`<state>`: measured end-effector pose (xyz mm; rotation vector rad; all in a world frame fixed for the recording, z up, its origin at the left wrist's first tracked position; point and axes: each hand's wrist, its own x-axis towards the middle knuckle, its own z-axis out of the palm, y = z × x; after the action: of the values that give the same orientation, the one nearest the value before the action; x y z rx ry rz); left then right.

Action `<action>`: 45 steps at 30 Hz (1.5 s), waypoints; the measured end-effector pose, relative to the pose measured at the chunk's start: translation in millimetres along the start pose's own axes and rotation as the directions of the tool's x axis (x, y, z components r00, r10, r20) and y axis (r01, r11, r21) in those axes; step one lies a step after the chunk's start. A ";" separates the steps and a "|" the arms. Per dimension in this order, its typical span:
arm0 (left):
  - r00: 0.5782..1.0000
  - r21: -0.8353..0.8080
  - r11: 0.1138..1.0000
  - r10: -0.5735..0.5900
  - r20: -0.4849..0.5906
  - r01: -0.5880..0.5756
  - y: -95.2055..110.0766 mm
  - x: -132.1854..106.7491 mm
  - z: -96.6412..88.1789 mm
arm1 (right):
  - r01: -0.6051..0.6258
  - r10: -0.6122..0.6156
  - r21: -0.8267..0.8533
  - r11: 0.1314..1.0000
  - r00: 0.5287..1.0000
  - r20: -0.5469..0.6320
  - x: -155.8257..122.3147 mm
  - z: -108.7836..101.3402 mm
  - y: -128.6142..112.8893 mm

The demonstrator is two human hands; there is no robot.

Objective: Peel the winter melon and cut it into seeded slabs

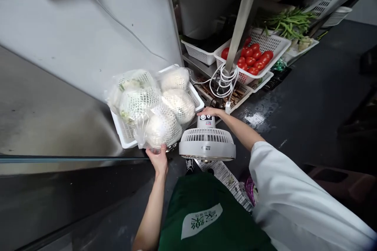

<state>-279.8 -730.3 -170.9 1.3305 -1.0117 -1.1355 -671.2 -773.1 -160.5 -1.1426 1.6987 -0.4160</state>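
A white plastic basket (125, 135) sits against the steel surface. It is heaped with large pale vegetables (176, 104), wrapped in white foam nets and clear plastic bags. They look like cauliflower, but the nets hide most of them. My left hand (158, 159) is closed at the basket's near side, its thumb against a bagged head (163, 125). Behind a white electric fan (207, 143), my right hand (209, 111) reaches over the knobbed control box (206, 120), fingertips close to the basket's right corner. Whether it grips the basket or the fan is hidden.
To the right, a steel post (243, 19) carries a coiled white cable (225, 82). Shelving beside it holds a basket of tomatoes (255, 59), green vegetables (290, 21) and more baskets. A white slatted mat (226, 180) lies on the dark floor (321, 98) near my feet.
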 end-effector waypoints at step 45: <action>-0.335 0.153 0.746 -0.460 0.822 -0.648 -88.0 -18.3 -9.3 | -0.042 0.655 0.661 0.749 -0.110 -0.748 -493.3 392.5 17.5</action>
<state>-277.0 -704.0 -257.3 0.0448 -3.1624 -1.7713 -314.9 -259.6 -76.1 0.4048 2.8054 -1.4366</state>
